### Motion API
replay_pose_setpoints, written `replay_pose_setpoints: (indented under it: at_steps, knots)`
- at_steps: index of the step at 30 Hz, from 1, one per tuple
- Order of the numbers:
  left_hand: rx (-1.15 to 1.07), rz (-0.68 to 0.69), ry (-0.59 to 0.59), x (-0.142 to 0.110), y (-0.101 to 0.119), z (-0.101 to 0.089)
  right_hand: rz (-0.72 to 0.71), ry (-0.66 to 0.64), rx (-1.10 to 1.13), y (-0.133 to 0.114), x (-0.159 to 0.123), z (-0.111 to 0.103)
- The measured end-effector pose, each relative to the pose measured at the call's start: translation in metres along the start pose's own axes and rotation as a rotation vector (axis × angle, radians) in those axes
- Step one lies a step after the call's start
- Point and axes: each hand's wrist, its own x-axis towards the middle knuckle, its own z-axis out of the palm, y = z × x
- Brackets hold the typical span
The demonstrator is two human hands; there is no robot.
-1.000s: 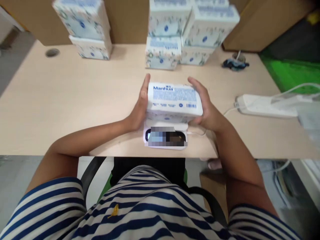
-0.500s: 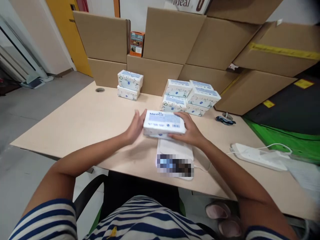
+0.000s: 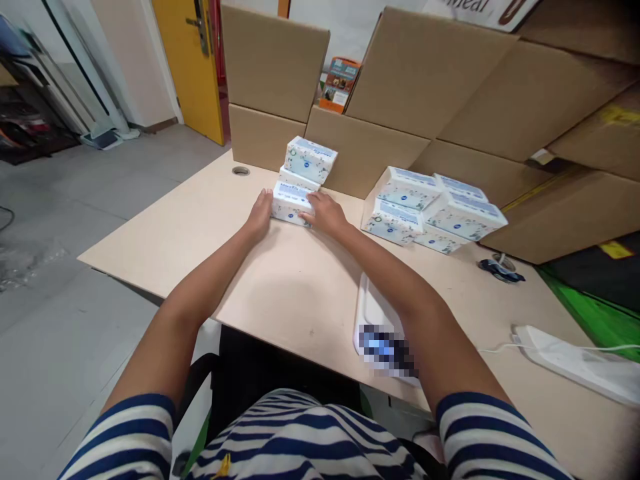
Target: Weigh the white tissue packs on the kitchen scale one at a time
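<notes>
Beneath both arms, a pale tabletop [image 3: 300, 287] is spreading out. Nearer than the held tissue pack [image 3: 291, 202] and to its right, a white device [image 3: 375, 307] is lying partly hidden by one forearm, its display pixelated; a white power strip [image 3: 560, 360] is resting farther to the pack's right. Around the pack itself, the left hand [image 3: 260, 212] is bracing its left end while the right hand [image 3: 325, 212] is gripping its right end — both are holding it between them. Whether its base is touching the tabletop, I cannot tell. Just behind it, two stacked packs [image 3: 310, 160] are standing; well to its right, a two-layer cluster of packs [image 3: 407, 190] is sitting. Beyond it, cardboard boxes [image 3: 275, 63] are rising — and, farther off to its left, a yellow door [image 3: 185, 73] is showing.
</notes>
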Motion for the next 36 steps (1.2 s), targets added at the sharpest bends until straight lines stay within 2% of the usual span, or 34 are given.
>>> replay_pose_setpoints:
  at_steps: [2, 4, 12, 22, 28, 32, 36]
  knots:
    - [0.116, -0.015, 0.097, -0.003, 0.0, -0.009, 0.028, -0.007, -0.06, -0.005, 0.008, 0.002]
    - [0.154, -0.021, 0.119, -0.006, 0.001, -0.014, 0.056, -0.014, -0.107, -0.011, 0.016, 0.005]
    - [0.216, -0.026, 0.108, -0.01, -0.001, -0.012, 0.142, -0.051, -0.228, -0.028, 0.034, 0.002]
    - [0.234, -0.011, 0.074, -0.008, -0.009, -0.014, 0.18, -0.086, -0.301, -0.029, 0.043, -0.011]
    - [0.277, 0.006, 0.086, -0.006, -0.013, -0.015, 0.171, -0.095, -0.293, -0.027, 0.043, -0.008]
    - [0.299, 0.033, 0.069, -0.006, -0.014, -0.016, 0.098, -0.05, -0.29, -0.005, 0.022, -0.017]
    - [0.326, 0.037, 0.072, -0.006, -0.013, -0.017, 0.032, 0.074, -0.303, 0.053, -0.023, -0.055]
